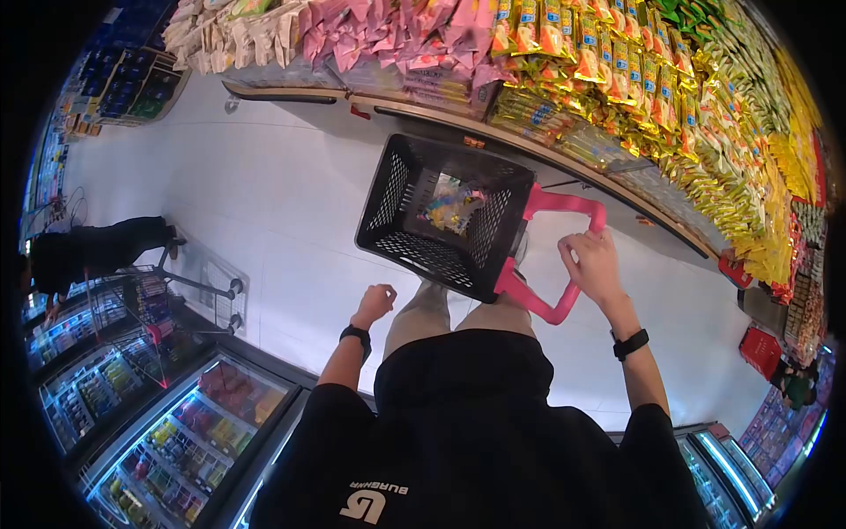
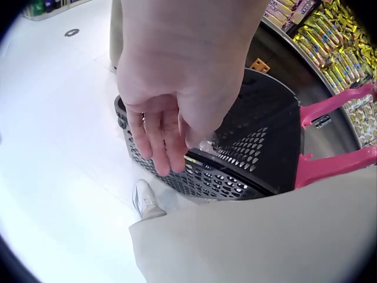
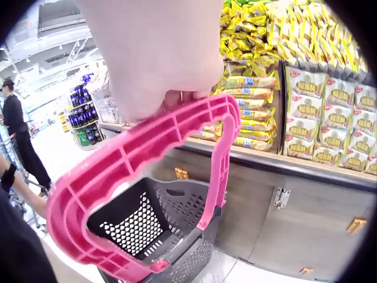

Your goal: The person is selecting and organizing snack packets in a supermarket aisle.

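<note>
My right hand (image 1: 592, 266) grips the pink handle (image 1: 551, 310) of a black shopping basket (image 1: 377, 216). From the right wrist view, the fingers of that hand (image 3: 156, 65) bend over the handle's top bar. Some shiny packets (image 1: 452, 210) lie at the bottom of the basket. My left hand (image 1: 376, 301) hangs by my leg, left of the basket, with nothing in it. Its fingers (image 2: 157, 141) droop loosely in the left wrist view, overlapping the basket's perforated side.
Ahead runs a display counter (image 3: 306, 212) heaped with yellow snack packs (image 1: 608, 62) and pink packs (image 1: 397, 35). Behind on the left stand glass-topped freezers (image 1: 189, 441). A person in black (image 1: 110, 251) is beside a shopping cart (image 1: 198, 291). A red basket (image 1: 760, 353) sits far right.
</note>
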Demonstrator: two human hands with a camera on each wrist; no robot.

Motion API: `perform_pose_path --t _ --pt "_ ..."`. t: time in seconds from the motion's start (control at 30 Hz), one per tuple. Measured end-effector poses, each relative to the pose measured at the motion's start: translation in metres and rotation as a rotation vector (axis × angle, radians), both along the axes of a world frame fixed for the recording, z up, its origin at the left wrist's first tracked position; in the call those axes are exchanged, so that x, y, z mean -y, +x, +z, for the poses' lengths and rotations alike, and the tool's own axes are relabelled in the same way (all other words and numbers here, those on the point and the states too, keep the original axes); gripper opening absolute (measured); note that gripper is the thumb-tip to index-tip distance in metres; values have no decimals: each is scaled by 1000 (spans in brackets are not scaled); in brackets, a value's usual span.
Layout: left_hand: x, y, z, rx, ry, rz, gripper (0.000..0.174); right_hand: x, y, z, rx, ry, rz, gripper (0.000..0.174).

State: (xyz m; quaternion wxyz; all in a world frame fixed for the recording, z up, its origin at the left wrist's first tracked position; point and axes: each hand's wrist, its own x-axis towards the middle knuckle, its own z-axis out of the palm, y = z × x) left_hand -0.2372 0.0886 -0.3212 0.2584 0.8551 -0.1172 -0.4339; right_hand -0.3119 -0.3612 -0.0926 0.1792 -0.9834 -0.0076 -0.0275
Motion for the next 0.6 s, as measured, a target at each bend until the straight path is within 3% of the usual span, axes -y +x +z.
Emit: perform_pose_path --t 0.27,0.33,0.47,0.57,0.6 --pt "47 66 -18 73 -225 -66 9 -77 51 -24 -142 126 -111 12" --pt "57 67 -28 192 -284 -163 10 -98 63 -54 -262 136 -130 17" --pt "84 71 -29 158 -330 -169 10 -133 92 -133 -502 271 -189 22" --pt "93 68 -63 256 -380 -344 10 -144 87 -215 -655 202 -199 24" --pt "104 74 -56 189 -254 -468 6 -146 82 -236 -723 160 -190 25"
